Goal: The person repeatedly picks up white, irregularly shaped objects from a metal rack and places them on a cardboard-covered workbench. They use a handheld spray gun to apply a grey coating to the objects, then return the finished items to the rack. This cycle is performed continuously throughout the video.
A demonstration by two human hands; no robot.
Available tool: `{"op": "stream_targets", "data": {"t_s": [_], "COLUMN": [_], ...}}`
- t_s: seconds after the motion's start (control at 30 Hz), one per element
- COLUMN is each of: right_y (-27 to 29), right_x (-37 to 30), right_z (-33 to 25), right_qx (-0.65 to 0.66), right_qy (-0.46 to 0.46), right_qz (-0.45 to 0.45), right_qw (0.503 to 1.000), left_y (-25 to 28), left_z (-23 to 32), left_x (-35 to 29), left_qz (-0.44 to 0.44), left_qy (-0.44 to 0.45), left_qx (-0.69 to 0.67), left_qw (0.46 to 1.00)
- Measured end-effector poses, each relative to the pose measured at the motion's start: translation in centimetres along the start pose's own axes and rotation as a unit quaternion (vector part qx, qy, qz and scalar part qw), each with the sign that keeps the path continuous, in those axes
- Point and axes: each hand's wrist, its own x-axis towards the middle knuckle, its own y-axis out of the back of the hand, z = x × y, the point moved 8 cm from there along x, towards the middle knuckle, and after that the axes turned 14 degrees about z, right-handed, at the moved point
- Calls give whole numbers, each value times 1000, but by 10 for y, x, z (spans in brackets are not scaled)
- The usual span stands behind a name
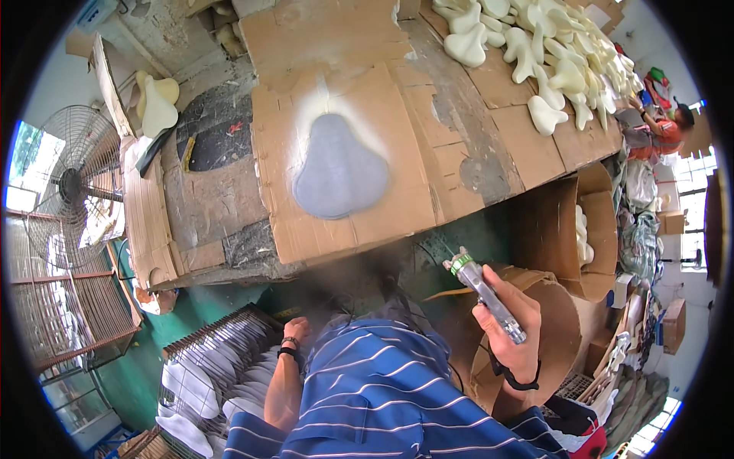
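My right hand (514, 329) is wrapped round a spray gun (485, 293), a grey metal tool with a green ring near its nozzle. The gun is in front of the table's near edge, its nozzle toward the upper left. On a cardboard sheet (271, 229) on the table lies a grey, rounded three-lobed pad (340, 172). A whitish overspray haze surrounds the pad's upper part. My left hand (297, 330) hangs low beside my striped shirt, with its fingers curled in and nothing visible in them. It is nearest to a wire rack (222, 325) of pale pads.
Cream foam pieces (566, 65) are heaped at the table's far right. Another foam piece (159, 107) lies at the far left, near a standing fan (73, 183). Open cardboard boxes (600, 237) stand below the table's right edge. A person (665, 130) in orange is at the far right.
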Motion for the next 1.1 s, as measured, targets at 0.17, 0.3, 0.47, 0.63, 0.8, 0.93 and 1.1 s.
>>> {"op": "stream_targets", "data": {"t_s": [0.17, 0.3, 0.47, 0.63, 0.8, 0.93, 1.1], "right_y": [11, 26, 13, -6, -3, 15, 25], "right_x": [-7, -18, -27, -33, -32, -34, -22], "right_z": [-4, 14, 19, 28, 16, 42, 32], "right_qx": [-7, -6, -21, 19, 39, -21, 5], "right_qy": [8, -64, -45, -121, -63, -136, -92], "right_qz": [-24, -19, -41, -4, -81, -32, -27], "right_qw": [1000, 998, 998, 993, 994, 990, 995], "left_y": [4, -1, 1, 2, -20, -41, -63], "left_z": [-2, -1, 37, 125, 217, 290, 354], "left_x": [19, 14, 14, 18, 45, 62, 61], "left_qz": [40, -1, 18, 50, 90, 228, 316], "left_qy": [-96, -16, 49, -80, -186, -288, -349], "left_qx": [32, -46, -146, -164, -142, -18, 100], "left_qw": [994, 999, 988, 982, 968, 930, 877]}}
